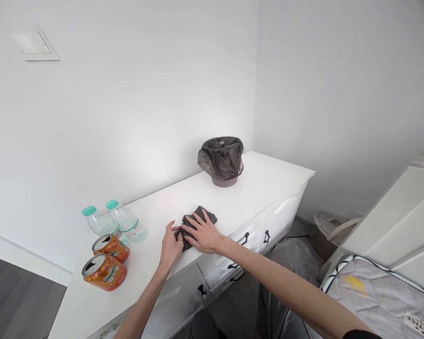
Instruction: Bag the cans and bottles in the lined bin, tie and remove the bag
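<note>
A folded black bag [209, 217], thin and dark like a bin liner, lies on the white dresser top. My right hand [204, 233] rests flat on it with the fingers spread. At its left edge, my left hand [171, 246] has its thumb and fingers curled around a corner of the dark material. Part of the bag is hidden under both hands. Farther back stands a small brown bin [224, 182], with a black liner [221, 160] draped over its rim.
Two orange soda cans [109, 273] stand at the left, opened. Behind them are two clear bottles [129, 221] with teal caps. The white dresser [155, 212] has dark drawer handles. A mattress [381, 292] and a beige appliance [327, 230] are at the right.
</note>
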`<action>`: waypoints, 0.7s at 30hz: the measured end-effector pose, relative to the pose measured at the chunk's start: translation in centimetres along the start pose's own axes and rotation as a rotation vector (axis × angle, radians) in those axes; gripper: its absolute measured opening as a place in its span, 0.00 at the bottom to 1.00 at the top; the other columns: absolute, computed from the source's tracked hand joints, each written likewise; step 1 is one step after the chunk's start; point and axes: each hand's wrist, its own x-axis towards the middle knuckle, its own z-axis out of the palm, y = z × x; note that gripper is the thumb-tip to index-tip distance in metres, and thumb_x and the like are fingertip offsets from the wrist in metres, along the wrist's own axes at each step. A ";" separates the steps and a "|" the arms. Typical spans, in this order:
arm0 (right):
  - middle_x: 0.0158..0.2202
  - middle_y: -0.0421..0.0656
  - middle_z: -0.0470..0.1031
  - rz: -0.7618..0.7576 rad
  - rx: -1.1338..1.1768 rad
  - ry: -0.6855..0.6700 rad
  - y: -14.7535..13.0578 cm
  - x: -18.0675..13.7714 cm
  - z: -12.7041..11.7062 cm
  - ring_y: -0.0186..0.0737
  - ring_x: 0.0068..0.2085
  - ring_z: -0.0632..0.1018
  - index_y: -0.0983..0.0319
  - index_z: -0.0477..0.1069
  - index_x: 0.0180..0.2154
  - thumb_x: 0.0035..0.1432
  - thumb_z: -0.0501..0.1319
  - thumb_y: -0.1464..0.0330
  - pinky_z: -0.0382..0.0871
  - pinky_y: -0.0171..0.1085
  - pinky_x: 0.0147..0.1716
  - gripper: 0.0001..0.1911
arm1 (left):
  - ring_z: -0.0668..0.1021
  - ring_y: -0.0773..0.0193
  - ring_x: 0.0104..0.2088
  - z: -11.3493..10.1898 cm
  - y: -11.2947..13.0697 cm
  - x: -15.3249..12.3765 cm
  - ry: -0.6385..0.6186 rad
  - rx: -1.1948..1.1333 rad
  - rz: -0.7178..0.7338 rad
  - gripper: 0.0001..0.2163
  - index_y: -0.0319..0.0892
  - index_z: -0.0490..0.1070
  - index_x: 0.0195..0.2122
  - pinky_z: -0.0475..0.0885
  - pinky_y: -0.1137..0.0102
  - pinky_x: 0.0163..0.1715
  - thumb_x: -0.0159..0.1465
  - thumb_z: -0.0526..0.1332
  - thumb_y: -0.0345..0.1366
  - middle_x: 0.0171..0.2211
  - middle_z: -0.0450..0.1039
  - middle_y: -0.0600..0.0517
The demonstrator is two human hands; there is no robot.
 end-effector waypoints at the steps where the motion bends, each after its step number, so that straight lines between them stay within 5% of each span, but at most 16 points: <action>1: 0.72 0.52 0.60 0.033 0.015 -0.036 0.3 0.1 0.5 0.62 0.72 0.59 0.58 0.61 0.70 0.76 0.47 0.56 0.48 0.71 0.69 0.28 | 0.80 0.50 0.53 0.0 0.0 -0.1 0.018 0.011 0.011 0.26 0.40 0.58 0.66 0.72 0.52 0.56 0.66 0.54 0.34 0.56 0.75 0.39; 7: 0.75 0.44 0.54 0.168 0.121 -0.143 1.2 0.3 1.9 0.58 0.75 0.53 0.50 0.61 0.70 0.75 0.47 0.51 0.45 0.68 0.71 0.28 | 0.77 0.50 0.52 -0.9 -1.1 -1.3 0.129 0.065 0.187 0.25 0.47 0.60 0.66 0.76 0.51 0.51 0.69 0.57 0.47 0.64 0.61 0.40; 11: 0.76 0.44 0.51 0.253 0.103 -0.140 -0.1 0.3 2.0 0.59 0.75 0.50 0.51 0.60 0.71 0.75 0.46 0.53 0.41 0.67 0.72 0.29 | 0.76 0.52 0.54 -1.5 -2.3 -1.2 0.192 -0.187 0.067 0.26 0.44 0.62 0.62 0.76 0.52 0.54 0.68 0.58 0.53 0.62 0.59 0.39; 17: 0.77 0.46 0.48 0.399 0.094 -0.083 -3.7 0.3 1.5 0.67 0.75 0.46 0.50 0.61 0.71 0.73 0.46 0.50 0.33 0.73 0.69 0.31 | 0.79 0.52 0.51 -2.2 -2.5 -1.1 0.245 -0.299 -0.094 0.25 0.43 0.64 0.55 0.74 0.51 0.54 0.68 0.55 0.58 0.55 0.70 0.41; 21: 0.76 0.46 0.52 0.495 0.095 -0.176 -2.0 0.4 0.3 0.67 0.75 0.47 0.51 0.61 0.71 0.71 0.48 0.48 0.33 0.72 0.69 0.33 | 0.79 0.50 0.52 -2.3 -2.2 -1.3 0.220 -0.283 -0.101 0.22 0.43 0.67 0.51 0.72 0.52 0.56 0.66 0.57 0.55 0.52 0.74 0.42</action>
